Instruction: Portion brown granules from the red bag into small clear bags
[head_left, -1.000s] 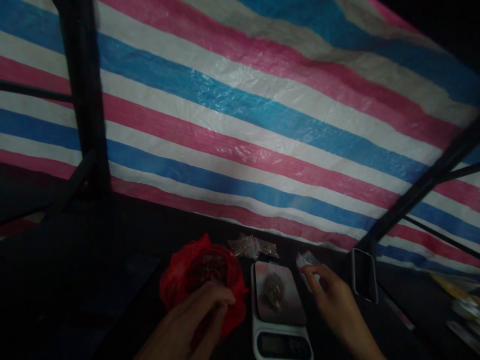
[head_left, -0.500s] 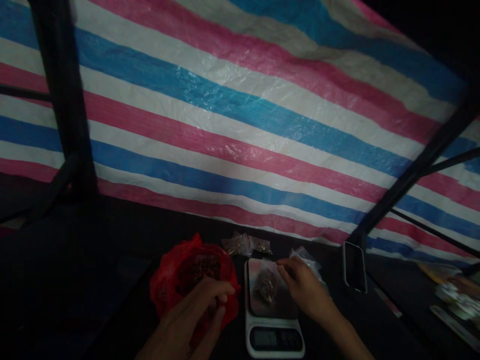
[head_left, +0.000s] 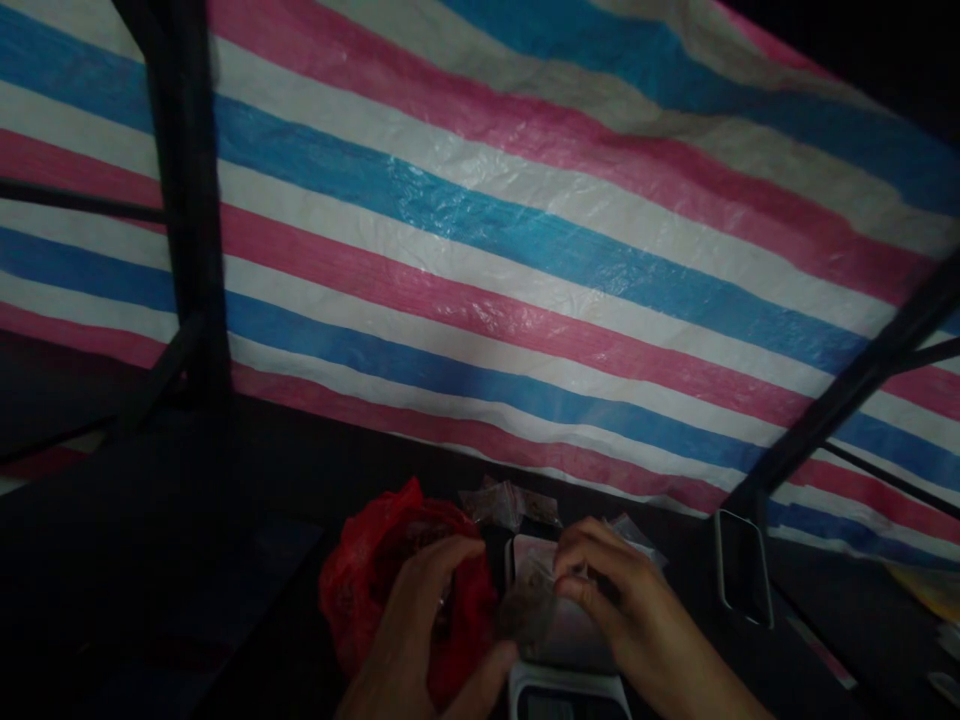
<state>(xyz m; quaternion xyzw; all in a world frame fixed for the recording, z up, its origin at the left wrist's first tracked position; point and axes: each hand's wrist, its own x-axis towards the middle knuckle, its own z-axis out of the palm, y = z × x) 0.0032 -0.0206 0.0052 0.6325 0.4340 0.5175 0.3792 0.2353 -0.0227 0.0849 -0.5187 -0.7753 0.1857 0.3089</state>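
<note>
A small white digital scale (head_left: pixel 577 690) sits at the bottom centre on a dark table. Above its platform my right hand (head_left: pixel 630 610) pinches the top of a small clear plastic bag (head_left: pixel 529 605) with dark bits inside. My left hand (head_left: pixel 420 620) is beside it, fingers curled over the red plastic bag (head_left: pixel 360 590) that holds dark pieces; I cannot make out what these fingers hold. The light is very dim.
Small filled clear packets (head_left: pixel 510 503) lie behind the scale, and more clear plastic (head_left: pixel 637 535) lies to its right. A phone (head_left: pixel 742 568) leans at the right. A striped blue, pink and white tarp (head_left: pixel 525 250) and dark metal posts (head_left: pixel 187 200) stand behind.
My right hand has closed on the small bag on the scale and raised it. My left hand has moved up and toward the scale. The view has shifted slightly.
</note>
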